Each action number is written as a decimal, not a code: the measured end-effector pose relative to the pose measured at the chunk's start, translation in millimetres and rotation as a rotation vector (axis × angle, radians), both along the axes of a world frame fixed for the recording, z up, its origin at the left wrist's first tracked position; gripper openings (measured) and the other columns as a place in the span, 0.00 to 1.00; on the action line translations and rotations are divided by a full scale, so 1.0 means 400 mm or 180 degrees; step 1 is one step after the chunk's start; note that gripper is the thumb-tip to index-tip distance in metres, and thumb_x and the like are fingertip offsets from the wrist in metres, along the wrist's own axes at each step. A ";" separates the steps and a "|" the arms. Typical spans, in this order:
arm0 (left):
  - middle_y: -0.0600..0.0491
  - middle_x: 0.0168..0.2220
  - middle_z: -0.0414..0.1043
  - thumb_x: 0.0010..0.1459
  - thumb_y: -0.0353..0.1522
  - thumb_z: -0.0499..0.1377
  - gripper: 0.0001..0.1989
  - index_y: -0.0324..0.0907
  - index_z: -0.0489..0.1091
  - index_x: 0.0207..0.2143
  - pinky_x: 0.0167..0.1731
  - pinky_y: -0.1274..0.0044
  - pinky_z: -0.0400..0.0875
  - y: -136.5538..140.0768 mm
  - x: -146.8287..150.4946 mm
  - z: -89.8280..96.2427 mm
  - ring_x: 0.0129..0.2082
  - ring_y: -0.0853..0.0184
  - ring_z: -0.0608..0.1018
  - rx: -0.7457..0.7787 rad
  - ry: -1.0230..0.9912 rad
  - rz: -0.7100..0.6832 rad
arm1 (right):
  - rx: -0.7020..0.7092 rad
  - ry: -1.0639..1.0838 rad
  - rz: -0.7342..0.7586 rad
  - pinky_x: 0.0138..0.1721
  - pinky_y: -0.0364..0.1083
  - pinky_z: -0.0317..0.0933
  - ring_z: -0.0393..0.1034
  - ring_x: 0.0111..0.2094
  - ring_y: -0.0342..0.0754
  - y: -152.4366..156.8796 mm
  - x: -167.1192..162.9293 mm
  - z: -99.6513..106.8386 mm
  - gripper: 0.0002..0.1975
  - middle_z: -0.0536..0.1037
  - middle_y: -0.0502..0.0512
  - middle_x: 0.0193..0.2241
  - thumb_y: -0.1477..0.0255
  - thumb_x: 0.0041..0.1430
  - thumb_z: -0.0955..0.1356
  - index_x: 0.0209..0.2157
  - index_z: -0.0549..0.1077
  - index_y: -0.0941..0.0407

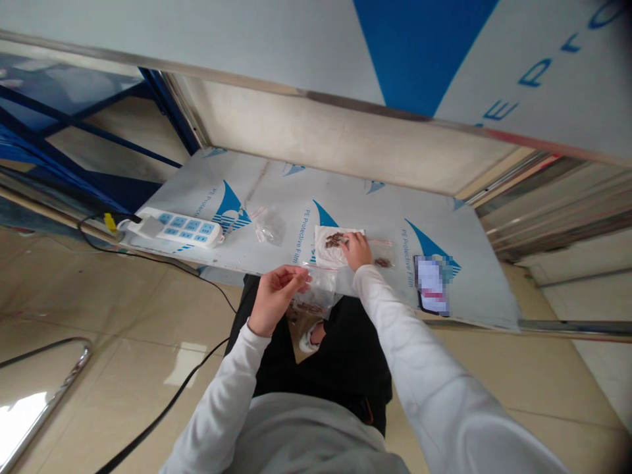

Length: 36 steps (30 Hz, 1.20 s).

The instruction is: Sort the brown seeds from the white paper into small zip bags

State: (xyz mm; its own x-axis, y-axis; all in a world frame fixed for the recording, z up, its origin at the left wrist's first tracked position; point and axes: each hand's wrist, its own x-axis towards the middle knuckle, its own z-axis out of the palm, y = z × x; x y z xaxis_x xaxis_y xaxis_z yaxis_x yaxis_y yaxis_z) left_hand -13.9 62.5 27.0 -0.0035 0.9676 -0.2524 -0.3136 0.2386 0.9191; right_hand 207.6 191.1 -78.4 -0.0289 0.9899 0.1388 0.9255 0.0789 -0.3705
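My left hand (274,297) pinches the top edge of a small clear zip bag (316,293) with a few brown bits inside, held just off the near edge of the worktable (276,197). My right hand (356,251) rests on a white sheet (330,249) that carries a pile of small brown pieces (334,239), its fingers down among them. Whether it holds a piece is too small to tell. Another small bag with brown pieces (382,261) lies just right of that hand.
An empty clear bag (269,227) lies left of the sheet. A white power strip (178,228) with a black cable sits at the table's left end. A blurred card or phone (432,284) lies at the right. A tiled floor is below, and a metal rail (49,395) at lower left.
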 end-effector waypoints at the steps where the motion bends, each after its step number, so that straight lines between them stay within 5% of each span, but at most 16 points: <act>1: 0.53 0.24 0.76 0.47 0.38 0.67 0.14 0.36 0.73 0.29 0.28 0.80 0.70 0.000 0.001 0.000 0.23 0.72 0.75 0.0000 0.0003 0.0002 | -0.0006 0.0024 0.0007 0.48 0.50 0.57 0.64 0.45 0.54 0.004 0.000 -0.001 0.09 0.73 0.62 0.41 0.75 0.56 0.65 0.39 0.74 0.57; 7: 0.52 0.25 0.76 0.47 0.38 0.66 0.13 0.36 0.73 0.29 0.28 0.80 0.70 0.003 -0.001 -0.004 0.24 0.72 0.76 0.0042 0.0041 0.0021 | 0.0010 0.0381 0.0049 0.47 0.51 0.61 0.69 0.40 0.52 0.021 0.008 0.004 0.08 0.77 0.61 0.35 0.79 0.54 0.64 0.33 0.76 0.58; 10: 0.52 0.26 0.76 0.49 0.38 0.66 0.13 0.36 0.73 0.30 0.29 0.80 0.70 0.002 -0.005 -0.011 0.25 0.72 0.76 0.0107 0.0049 -0.0018 | 0.0103 0.0645 0.0008 0.45 0.51 0.64 0.72 0.38 0.51 -0.005 -0.004 0.051 0.09 0.78 0.61 0.35 0.78 0.56 0.64 0.34 0.75 0.60; 13: 0.52 0.28 0.76 0.51 0.37 0.65 0.12 0.37 0.72 0.32 0.32 0.79 0.71 0.000 -0.006 -0.016 0.28 0.70 0.77 0.0295 0.0110 -0.0117 | 0.0348 0.1178 0.0083 0.44 0.49 0.67 0.74 0.38 0.48 -0.092 -0.042 0.158 0.11 0.79 0.59 0.38 0.71 0.61 0.62 0.41 0.74 0.59; 16: 0.51 0.31 0.76 0.51 0.36 0.64 0.10 0.38 0.73 0.32 0.35 0.77 0.71 -0.003 -0.001 -0.012 0.32 0.68 0.77 0.0591 0.0306 -0.0162 | 0.0451 0.2325 0.0634 0.44 0.49 0.68 0.74 0.40 0.49 -0.211 -0.088 0.300 0.10 0.79 0.56 0.38 0.67 0.59 0.66 0.40 0.75 0.55; 20: 0.51 0.32 0.76 0.53 0.35 0.63 0.08 0.39 0.73 0.32 0.38 0.77 0.71 -0.011 0.011 0.007 0.34 0.67 0.77 0.0916 0.0547 -0.0165 | 0.0350 0.2002 0.1220 0.41 0.48 0.68 0.73 0.37 0.49 -0.303 -0.115 0.425 0.06 0.79 0.53 0.34 0.69 0.58 0.68 0.36 0.78 0.50; 28: 0.51 0.31 0.76 0.55 0.33 0.62 0.05 0.40 0.73 0.32 0.39 0.76 0.71 -0.039 0.023 0.035 0.34 0.67 0.77 0.1152 0.0511 -0.0207 | 0.0427 0.1368 0.1876 0.45 0.51 0.66 0.69 0.43 0.49 -0.321 -0.078 0.449 0.08 0.78 0.52 0.41 0.70 0.60 0.67 0.40 0.78 0.48; 32: 0.50 0.33 0.76 0.55 0.32 0.61 0.04 0.40 0.73 0.33 0.40 0.76 0.71 -0.058 0.025 0.044 0.36 0.67 0.78 0.1154 0.0325 -0.0178 | 0.0319 0.1558 0.1565 0.46 0.51 0.66 0.69 0.46 0.50 -0.359 -0.070 0.444 0.07 0.72 0.54 0.51 0.68 0.55 0.70 0.38 0.78 0.48; 36: 0.50 0.34 0.76 0.54 0.32 0.62 0.05 0.40 0.73 0.34 0.40 0.76 0.71 -0.078 0.026 0.051 0.36 0.66 0.77 0.1161 0.0364 -0.0239 | 0.0130 0.1956 0.1197 0.46 0.48 0.66 0.72 0.42 0.48 -0.395 -0.073 0.431 0.04 0.78 0.54 0.40 0.69 0.57 0.69 0.33 0.77 0.52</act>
State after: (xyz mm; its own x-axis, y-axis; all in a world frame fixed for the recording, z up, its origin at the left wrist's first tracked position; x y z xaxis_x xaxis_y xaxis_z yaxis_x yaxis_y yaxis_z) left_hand -3.5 31.3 47.5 0.0626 0.9924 0.1064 -0.1983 -0.0921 0.9758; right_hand 178.3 33.2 93.8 -0.2716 0.9220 0.2761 0.4581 0.3761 -0.8054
